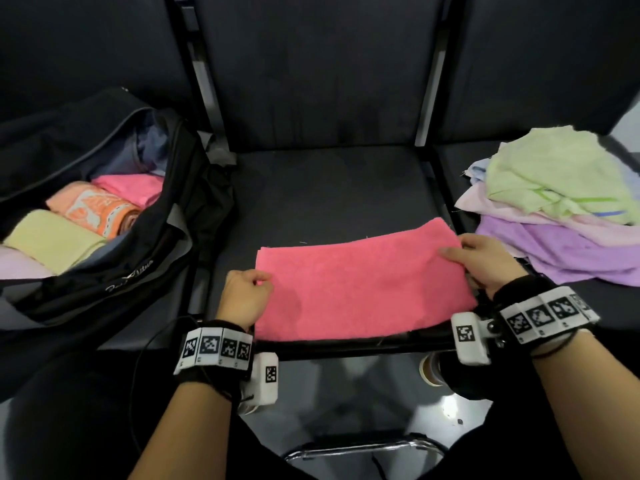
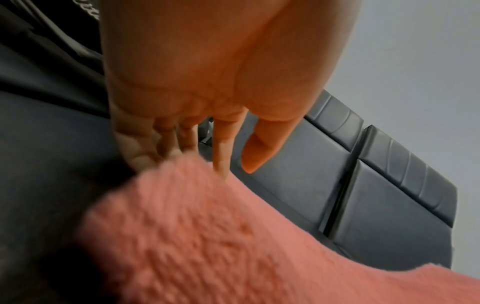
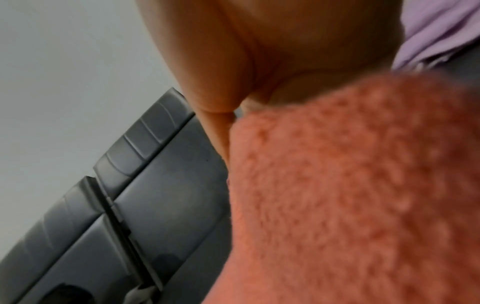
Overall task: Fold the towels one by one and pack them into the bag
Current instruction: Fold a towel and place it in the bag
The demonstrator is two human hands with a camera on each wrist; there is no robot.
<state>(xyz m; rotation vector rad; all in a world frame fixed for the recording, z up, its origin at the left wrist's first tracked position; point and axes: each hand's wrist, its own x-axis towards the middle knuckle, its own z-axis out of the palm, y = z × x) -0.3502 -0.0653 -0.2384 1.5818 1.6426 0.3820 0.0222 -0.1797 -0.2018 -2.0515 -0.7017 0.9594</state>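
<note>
A pink towel (image 1: 363,285) lies folded flat on the black middle seat (image 1: 329,188). My left hand (image 1: 258,284) is at its left edge. In the left wrist view the fingers (image 2: 221,144) hang fairly straight, their tips touching the towel's (image 2: 207,236) edge, with the thumb held apart. My right hand (image 1: 460,254) holds the right edge, thumb on top and fingers hidden below. In the right wrist view the towel (image 3: 350,195) rises against the palm (image 3: 246,51). The open black bag (image 1: 145,258) stands on the left seat.
Inside the bag lie folded towels: yellow (image 1: 52,240), orange patterned (image 1: 93,209), pink (image 1: 131,188). A loose pile on the right seat has a green towel (image 1: 554,174) on top and a purple one (image 1: 571,251) below. Black seat backs rise behind.
</note>
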